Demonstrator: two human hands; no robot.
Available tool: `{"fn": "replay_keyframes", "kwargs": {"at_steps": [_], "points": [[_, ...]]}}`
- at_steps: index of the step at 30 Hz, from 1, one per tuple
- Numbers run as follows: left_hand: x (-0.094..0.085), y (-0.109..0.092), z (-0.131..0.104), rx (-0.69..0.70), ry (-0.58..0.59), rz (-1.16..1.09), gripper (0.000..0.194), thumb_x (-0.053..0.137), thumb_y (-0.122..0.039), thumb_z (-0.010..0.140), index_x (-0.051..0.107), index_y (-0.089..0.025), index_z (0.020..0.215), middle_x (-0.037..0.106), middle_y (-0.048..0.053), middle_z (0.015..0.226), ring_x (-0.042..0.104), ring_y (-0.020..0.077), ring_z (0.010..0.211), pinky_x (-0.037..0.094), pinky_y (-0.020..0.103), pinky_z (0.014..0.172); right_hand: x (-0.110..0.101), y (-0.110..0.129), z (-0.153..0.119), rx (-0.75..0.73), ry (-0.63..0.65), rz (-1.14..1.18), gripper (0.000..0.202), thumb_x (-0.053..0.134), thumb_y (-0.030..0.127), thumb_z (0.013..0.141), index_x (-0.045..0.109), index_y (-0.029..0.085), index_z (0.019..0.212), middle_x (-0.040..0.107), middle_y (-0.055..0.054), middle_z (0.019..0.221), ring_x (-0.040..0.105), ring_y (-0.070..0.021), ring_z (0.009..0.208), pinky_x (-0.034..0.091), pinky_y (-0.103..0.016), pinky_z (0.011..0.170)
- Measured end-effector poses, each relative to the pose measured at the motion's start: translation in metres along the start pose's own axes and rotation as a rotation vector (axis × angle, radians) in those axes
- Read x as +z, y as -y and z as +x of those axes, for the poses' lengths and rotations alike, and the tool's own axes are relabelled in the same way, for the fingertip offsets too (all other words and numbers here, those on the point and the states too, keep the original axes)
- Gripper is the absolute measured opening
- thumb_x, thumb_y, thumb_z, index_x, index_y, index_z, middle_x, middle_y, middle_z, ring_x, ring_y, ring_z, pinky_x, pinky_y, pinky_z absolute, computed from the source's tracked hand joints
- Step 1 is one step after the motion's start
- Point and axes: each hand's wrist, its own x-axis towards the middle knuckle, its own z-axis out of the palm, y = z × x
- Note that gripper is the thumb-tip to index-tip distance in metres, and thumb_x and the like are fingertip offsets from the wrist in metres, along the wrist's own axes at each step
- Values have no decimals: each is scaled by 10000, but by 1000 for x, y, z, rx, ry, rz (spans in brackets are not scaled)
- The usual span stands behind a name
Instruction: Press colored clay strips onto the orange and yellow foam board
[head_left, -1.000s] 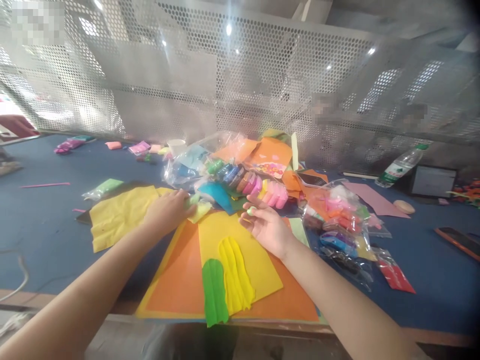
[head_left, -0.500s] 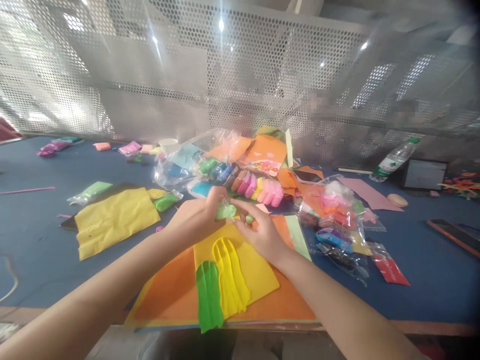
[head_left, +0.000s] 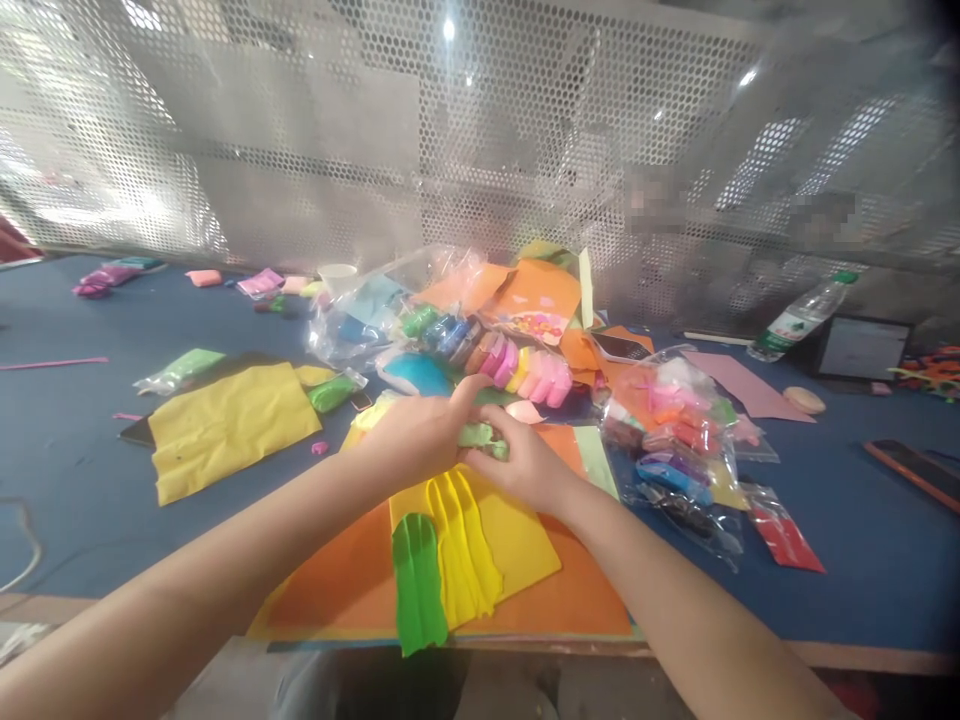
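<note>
My left hand (head_left: 416,438) and my right hand (head_left: 525,462) meet over the middle of the table and both pinch a small lump of light green clay (head_left: 480,437). Just below the hands lie a flattened yellow clay shape (head_left: 463,545) and a flattened green clay strip (head_left: 417,590). These rest on a yellow foam sheet (head_left: 521,535) stacked on an orange foam sheet (head_left: 345,580) at the table's near edge.
Behind the hands is a heap of clay packets in clear bags (head_left: 480,345) and orange paper (head_left: 536,300). More bagged clay (head_left: 675,440) sits right, a crumpled yellow sheet (head_left: 225,425) left. A water bottle (head_left: 799,320) and phone (head_left: 911,470) lie far right. A perforated metal screen (head_left: 480,150) backs the blue table (head_left: 75,470).
My left hand left the yellow sheet at the left and came to the middle. Both hands closed together on the light green clay lump, then dropped slightly toward the yellow clay shape.
</note>
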Motion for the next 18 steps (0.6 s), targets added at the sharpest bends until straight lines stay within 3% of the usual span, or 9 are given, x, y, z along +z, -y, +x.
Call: {"fn": "replay_keyframes", "kwargs": {"at_steps": [2,4,8,13,15,18], "points": [[1,-1,1,6,13,34,675,531,-208,774,294,-160,1404,651,38,638,674,278,590,379,253,455,-1,1,-1,46,-48,-202,372,631,413,796,601,242,1125,652,-41,866,610,-213,774,443,-336,695],[3,-1,2,-6,13,48,681,537,-199,770,298,-161,1406,653,40,646,674,277,594,387,257,457,0,0,-1,63,-51,-251,409,619,433,805,594,257,1173,664,-49,880,618,-239,816,446,-359,725],[-1,-1,5,30,1,46,671,539,-120,735,349,-204,1373,678,33,705,673,250,611,389,242,461,4,-1,-2,25,21,63,401,570,346,850,542,260,1241,671,-42,1044,614,-223,957,461,-344,806],[-14,-6,4,182,-32,105,566,554,-111,755,463,-237,1300,712,43,826,673,223,629,390,241,477,4,5,-1,6,-10,239,346,661,362,783,627,197,1086,661,-45,1085,582,-231,1047,440,-335,873],[-12,-6,1,202,-57,106,430,559,-134,769,558,-221,1190,709,41,812,673,218,646,378,241,475,5,8,-2,2,2,263,299,692,374,755,649,196,992,657,-31,1029,583,-207,999,434,-314,846],[-4,5,-9,222,-133,76,226,539,-145,791,647,-203,981,704,34,799,667,186,675,359,231,473,7,9,-6,49,111,347,241,741,372,703,593,186,747,576,29,716,527,-107,660,396,-233,596]]}}
